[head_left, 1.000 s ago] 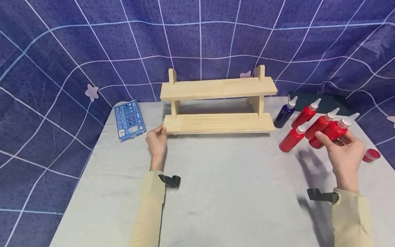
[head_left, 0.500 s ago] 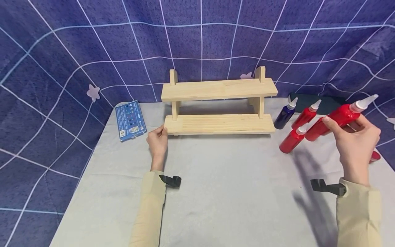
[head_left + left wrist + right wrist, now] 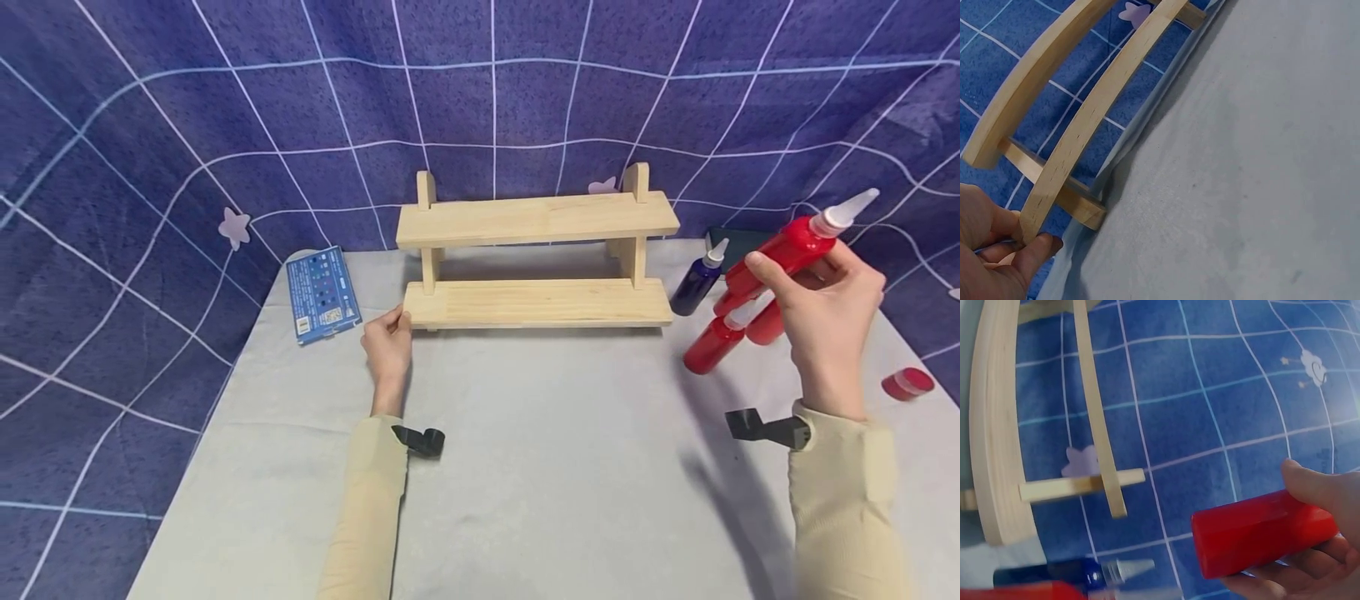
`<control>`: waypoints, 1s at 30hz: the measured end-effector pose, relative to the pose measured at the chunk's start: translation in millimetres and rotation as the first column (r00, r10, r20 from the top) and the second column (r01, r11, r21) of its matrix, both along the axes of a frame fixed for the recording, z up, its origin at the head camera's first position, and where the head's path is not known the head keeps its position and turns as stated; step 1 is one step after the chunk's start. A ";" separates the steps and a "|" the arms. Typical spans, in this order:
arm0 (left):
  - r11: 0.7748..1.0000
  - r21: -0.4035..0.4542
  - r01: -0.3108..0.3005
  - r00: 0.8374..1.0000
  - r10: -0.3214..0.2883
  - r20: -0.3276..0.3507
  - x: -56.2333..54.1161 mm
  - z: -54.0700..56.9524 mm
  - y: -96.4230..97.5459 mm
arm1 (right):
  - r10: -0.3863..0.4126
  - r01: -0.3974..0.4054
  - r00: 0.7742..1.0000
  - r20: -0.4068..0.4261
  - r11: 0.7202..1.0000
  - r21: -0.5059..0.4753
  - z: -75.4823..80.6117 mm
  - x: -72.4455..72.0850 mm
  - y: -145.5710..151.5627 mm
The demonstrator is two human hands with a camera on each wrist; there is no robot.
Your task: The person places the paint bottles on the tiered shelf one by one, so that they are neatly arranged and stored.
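A two-tier wooden rack (image 3: pixel 537 302) stands at the back of the table. My left hand (image 3: pixel 389 343) pinches the left end of its lower shelf, thumb and fingers on either side of the board in the left wrist view. On the right, my right hand (image 3: pixel 834 321) grips a red squeeze bottle (image 3: pixel 1260 534) with a white nozzle, tilted and held up off the table. Beneath and beside it stand another red bottle (image 3: pixel 711 345), further red bottles partly hidden behind the hand, and a dark blue bottle (image 3: pixel 694 284) near the rack's right end.
A blue printed box (image 3: pixel 324 294) lies left of the rack. A red cap-like piece (image 3: pixel 907 384) sits at the right edge of the table. Behind the bottles lies a dark green flat object (image 3: pixel 738 242). Blue gridded cloth (image 3: pixel 525 100) hangs behind the table.
My right hand has lifted the red bottle from among the others, first up and right, then back left toward the rack. The left hand stays on the shelf end.
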State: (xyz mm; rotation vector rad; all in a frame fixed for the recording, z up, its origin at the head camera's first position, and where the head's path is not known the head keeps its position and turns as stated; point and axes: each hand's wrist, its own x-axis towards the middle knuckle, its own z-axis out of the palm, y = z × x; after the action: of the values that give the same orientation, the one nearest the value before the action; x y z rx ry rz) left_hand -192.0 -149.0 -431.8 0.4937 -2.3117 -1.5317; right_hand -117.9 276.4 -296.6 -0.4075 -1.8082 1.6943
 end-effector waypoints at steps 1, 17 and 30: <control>1.000 0.002 0.001 1.000 -0.001 -0.002 0.0 -0.2 -0.2 | 0.016 -0.017 1.000 -0.016 1.000 -0.013 -0.1 -1.2 -2.6; 1.000 -0.012 -0.006 1.000 0.006 0.004 0.0 -0.4 0.2 | 0.070 -0.094 0.989 0.130 0.977 0.192 -12.5 -25.4 -42.6; 1.000 -0.023 -0.016 1.000 0.016 -0.015 0.1 -2.3 1.7 | 0.113 -0.170 0.969 0.220 0.951 0.260 -43.4 -41.7 -54.7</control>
State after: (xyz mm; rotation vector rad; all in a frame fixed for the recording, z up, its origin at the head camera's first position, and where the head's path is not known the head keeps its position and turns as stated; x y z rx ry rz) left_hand -191.9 -147.2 -434.1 0.4925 -2.3058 -1.4949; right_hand -159.6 221.7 -339.9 -0.3447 -2.2369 1.5047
